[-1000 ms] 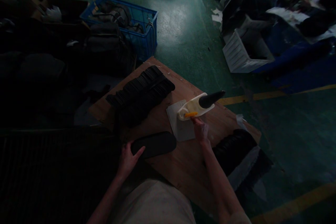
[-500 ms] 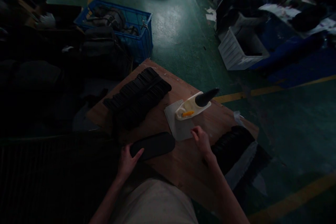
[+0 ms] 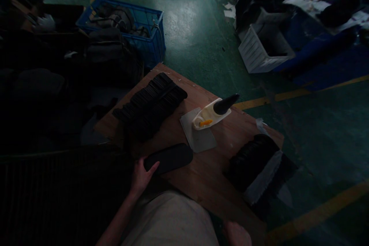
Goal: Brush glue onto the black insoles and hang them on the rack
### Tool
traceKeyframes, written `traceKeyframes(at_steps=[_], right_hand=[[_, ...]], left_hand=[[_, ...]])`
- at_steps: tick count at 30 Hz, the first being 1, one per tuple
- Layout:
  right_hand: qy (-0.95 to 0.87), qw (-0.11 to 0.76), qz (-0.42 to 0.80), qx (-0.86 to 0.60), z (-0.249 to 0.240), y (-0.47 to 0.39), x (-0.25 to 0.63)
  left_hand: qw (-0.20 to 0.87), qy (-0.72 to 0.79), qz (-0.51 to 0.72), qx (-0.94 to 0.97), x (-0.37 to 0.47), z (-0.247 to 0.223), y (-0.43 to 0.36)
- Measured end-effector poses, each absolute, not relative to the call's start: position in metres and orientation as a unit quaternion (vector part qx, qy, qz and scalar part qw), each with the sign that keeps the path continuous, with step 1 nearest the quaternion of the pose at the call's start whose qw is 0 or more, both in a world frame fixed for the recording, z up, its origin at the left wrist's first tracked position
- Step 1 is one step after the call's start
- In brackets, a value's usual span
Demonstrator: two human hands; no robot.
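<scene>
My left hand (image 3: 144, 173) grips the left end of a flat black rounded pad (image 3: 170, 158) over the near edge of the wooden board (image 3: 201, 178). Low in the picture, past the board's near edge, is my right hand (image 3: 236, 233); its fingers are too dark and cut off to make out. A cream holder (image 3: 206, 117) with a black cone (image 3: 226, 104) and a small orange piece (image 3: 205, 123) sits on pale sheets (image 3: 204, 141). Behind the pad lies a row of black pieces (image 3: 152, 103).
A second black bundle (image 3: 253, 159) with a grey cloth (image 3: 264, 180) lies at the board's right side. Beyond the board stand a blue crate (image 3: 147, 40) with dark items and a grey bin (image 3: 255, 54). Dark bags (image 3: 106, 52) are at the left.
My right hand has moved away from the pale sheets, down toward my body at the bottom of the picture. My left hand still holds the black pad in nearly the same place.
</scene>
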State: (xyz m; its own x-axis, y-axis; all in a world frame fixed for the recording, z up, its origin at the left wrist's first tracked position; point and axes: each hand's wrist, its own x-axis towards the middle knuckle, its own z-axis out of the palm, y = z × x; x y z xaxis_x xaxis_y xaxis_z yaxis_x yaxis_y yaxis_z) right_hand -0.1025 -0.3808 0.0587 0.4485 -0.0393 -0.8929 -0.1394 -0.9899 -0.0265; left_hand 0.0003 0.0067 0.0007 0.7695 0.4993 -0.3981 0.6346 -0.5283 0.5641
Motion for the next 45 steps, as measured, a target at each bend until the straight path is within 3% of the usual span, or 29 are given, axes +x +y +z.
traceKeyframes(at_steps=[6,11,17,23,29,33,36,42,45], right_hand=[[0.023,0.381,0.25,-0.89,0.068,-0.34,0.031],[0.094,0.497,0.073,-0.86,0.057,-0.296,0.152],[0.053,0.367,0.014,-0.929,0.062,-0.266,0.203],[-0.095,0.325,-0.04,-0.94,0.074,-0.276,0.181],[-0.22,0.171,-0.001,-0.96,0.063,-0.291,0.159],[-0.239,0.168,-0.021,-0.956,0.066,-0.302,0.144],[-0.207,0.263,-0.033,-0.942,0.075,-0.303,0.139],[0.019,0.584,-0.062,-0.809,0.062,-0.279,0.152],[0.123,0.667,-0.069,-0.732,0.045,-0.272,0.155]], left_hand=[[0.377,0.346,-0.075,0.856,-0.008,-0.003,0.001],[0.404,0.366,-0.05,0.837,-0.016,-0.001,-0.01],[0.456,0.415,-0.033,0.786,-0.02,-0.003,-0.019],[0.512,0.455,-0.037,0.728,-0.022,-0.004,-0.024],[0.529,0.462,-0.016,0.712,-0.024,-0.005,-0.027],[0.537,0.47,-0.005,0.701,-0.023,-0.005,-0.028],[0.544,0.479,-0.002,0.688,-0.022,-0.005,-0.029],[0.556,0.483,0.028,0.676,-0.019,-0.005,-0.033],[0.549,0.485,0.04,0.679,-0.02,-0.007,-0.033]])
